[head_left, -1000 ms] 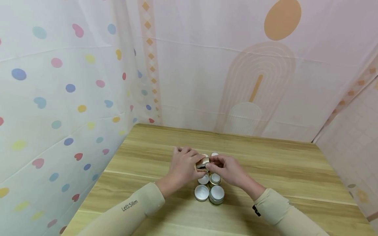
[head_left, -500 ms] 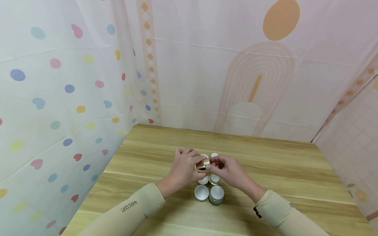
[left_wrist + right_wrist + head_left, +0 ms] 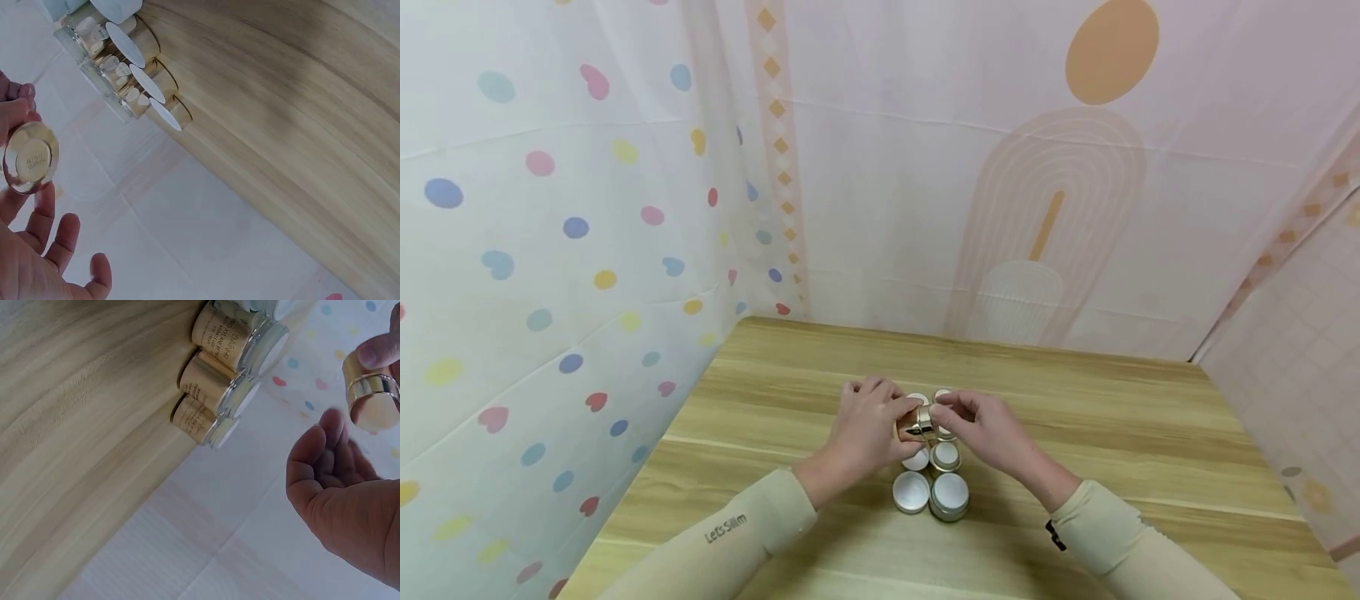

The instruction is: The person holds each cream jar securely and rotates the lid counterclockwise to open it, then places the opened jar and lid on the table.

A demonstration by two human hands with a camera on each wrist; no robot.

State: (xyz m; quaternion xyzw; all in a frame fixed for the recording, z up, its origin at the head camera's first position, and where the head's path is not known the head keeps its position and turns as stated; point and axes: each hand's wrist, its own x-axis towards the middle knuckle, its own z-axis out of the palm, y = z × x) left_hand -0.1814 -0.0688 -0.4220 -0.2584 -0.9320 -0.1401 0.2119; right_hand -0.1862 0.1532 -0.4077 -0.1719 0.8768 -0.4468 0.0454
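My left hand point(image 3: 865, 429) grips a shiny gold cosmetic jar point(image 3: 913, 427), tilted on its side above two rows of jars and lids. A bright ring circles the jar near its right end. In the left wrist view, the jar's flat gold base point(image 3: 32, 156) faces the camera, its embossed lettering too small to read. Beside the jar's right end is my right hand point(image 3: 988, 429), with its thumb close to the rim. From the right wrist, the loosely curled fingers point(image 3: 304, 469) appear just apart from the jar.
On the wooden table point(image 3: 1075, 467), below the hands, a white-topped greenish jar point(image 3: 950, 497) stands beside a low white disc point(image 3: 912, 492). More labelled gold pieces with glassy parts point(image 3: 209, 381) line up behind. Patterned curtains point(image 3: 880, 167) border the table's back and left.
My right thumb and fingers have come off the gold jar's right end, leaving more of it showing. My left hand has stayed nearly in place with the jar.
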